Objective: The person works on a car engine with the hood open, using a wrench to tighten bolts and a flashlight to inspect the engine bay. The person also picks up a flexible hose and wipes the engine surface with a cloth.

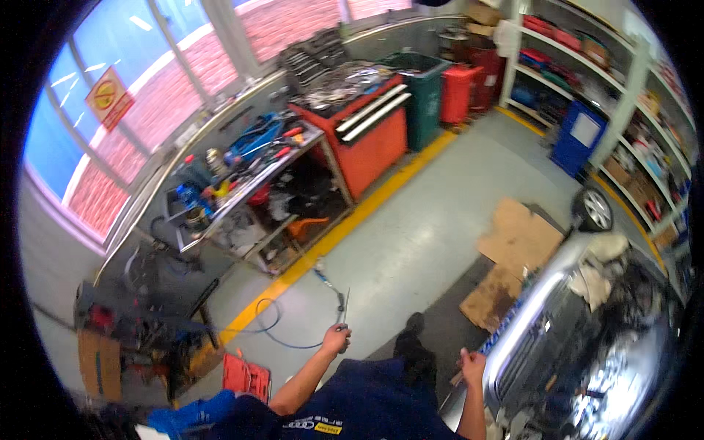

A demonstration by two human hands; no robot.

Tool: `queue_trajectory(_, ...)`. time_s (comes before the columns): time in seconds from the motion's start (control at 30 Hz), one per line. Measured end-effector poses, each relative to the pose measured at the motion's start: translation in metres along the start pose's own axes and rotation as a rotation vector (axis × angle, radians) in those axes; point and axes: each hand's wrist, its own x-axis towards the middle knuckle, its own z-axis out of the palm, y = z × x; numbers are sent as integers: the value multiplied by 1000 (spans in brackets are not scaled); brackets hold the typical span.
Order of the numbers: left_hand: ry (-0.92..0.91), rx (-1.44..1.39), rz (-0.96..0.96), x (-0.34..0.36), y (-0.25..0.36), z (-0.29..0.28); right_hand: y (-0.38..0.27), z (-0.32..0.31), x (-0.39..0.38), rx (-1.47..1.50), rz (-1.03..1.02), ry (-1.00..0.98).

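Note:
My left hand [336, 339] is closed around a slim dark tool with a thin rod [347, 299] pointing up and away from me. A thin blue hose [293, 345] loops over the floor from the left and runs up to this hand. Just past the fist a dark piece with a blue and pale end [323, 276] shows, too blurred to name. My right hand [471, 361] has its fingers curled, beside the silver front edge of a car [529, 309]. What it holds, if anything, I cannot make out. The car's engine bay [623, 323] lies exposed to the right.
Flattened cardboard [519, 233] and a dark mat [447, 293] lie ahead. A cluttered metal workbench [253, 180], an orange tool cabinet [370, 150] and a green bin [425, 99] line the window wall. A red case [246, 377] is at lower left; a wheel [591, 210] stands past the car.

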Motion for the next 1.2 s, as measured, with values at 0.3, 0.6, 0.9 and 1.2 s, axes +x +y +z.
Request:
queue_trajectory(0.3, 349, 139, 302, 114, 173, -47, -356, 144, 307, 221, -420, -430)
queue_trajectory(0.6, 652, 827, 799, 347, 480, -186, -408, 259, 414, 517, 8, -277)
queue_trajectory(0.9, 261, 1370, 723, 585, 624, -312, -212, 293, 302, 536, 779, 417)
queue_trajectory(1.2, 444, 1552, 1301, 591, 623, -222, -111, 443, 148, 901, 1045, 614)
